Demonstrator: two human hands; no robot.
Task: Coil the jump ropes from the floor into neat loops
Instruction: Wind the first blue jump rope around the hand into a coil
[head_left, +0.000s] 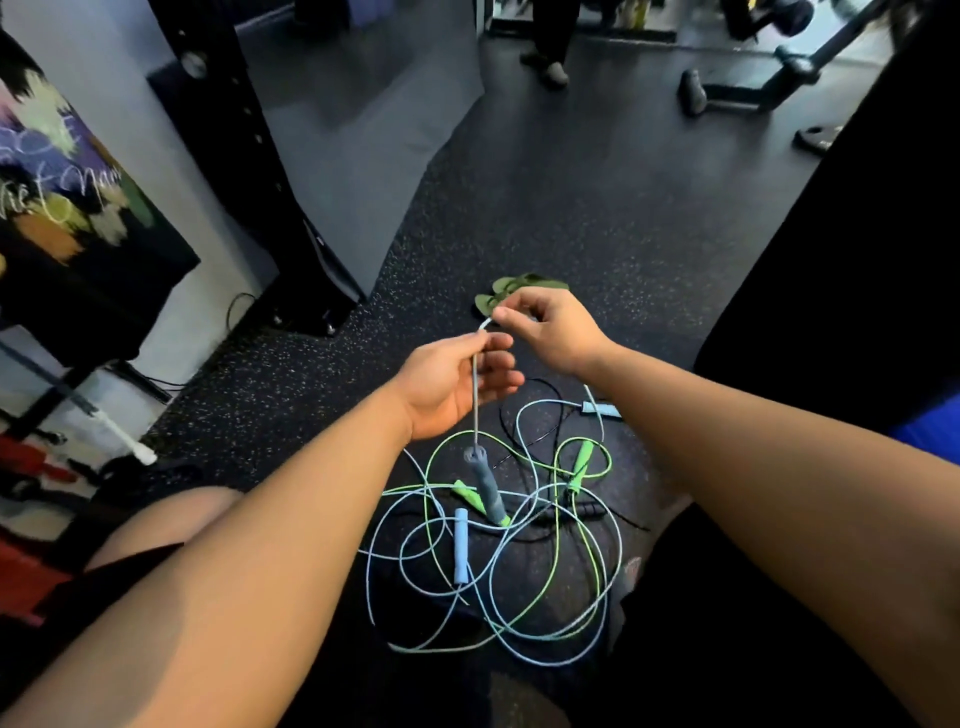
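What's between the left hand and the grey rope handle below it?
Head view: just a straight stretch of pale cord, from the left hand's pinch down to the grey cylindrical handle.

floor (597, 218): speckled matt rubber | rope handle (489, 486): grey foam, matt

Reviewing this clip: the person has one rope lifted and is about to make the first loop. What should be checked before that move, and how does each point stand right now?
1. Left hand pinches the cord: ok.
2. Right hand pinches the same cord just above the left: ok.
3. Grey handle hangs from the cord below the left hand: ok. Whether its lower end is clear of the floor: cannot tell.
4. Rope pile untangled: not ok. Blue, green and black cords cross each other.
5. Lifted rope's far end free of the pile: cannot tell.
6. Green sandals apart from the ropes: ok.
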